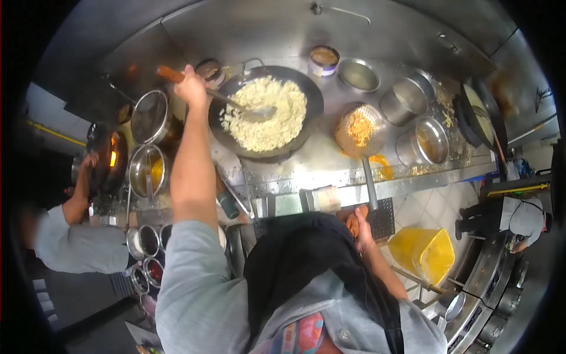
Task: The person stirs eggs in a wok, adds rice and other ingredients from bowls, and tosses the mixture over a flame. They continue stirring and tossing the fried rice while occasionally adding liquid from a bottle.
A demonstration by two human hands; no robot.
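Note:
My left hand point(190, 87) is closed round the wooden handle of a metal ladle point(236, 105). The ladle's head rests in pale, crumbly food point(268, 133) inside a large black wok point(312, 100). My right hand point(364, 229) is low, close to the black apron at my front, with its fingers curled against something reddish-brown point(352, 225) whose kind I cannot make out. Just above that hand ends the metal handle of a perforated skimmer point(346, 123). Orange shreds point(361, 127) lie in the skimmer, which sits on the steel counter right of the wok.
Metal pots point(404, 100) and a bowl point(359, 75) stand right of the wok, beside an open can point(323, 61). At left are strainers over pots point(147, 171) and a co-worker's arm point(76, 197) near a flame. A yellow bin point(421, 251) and another person point(522, 215) are at right.

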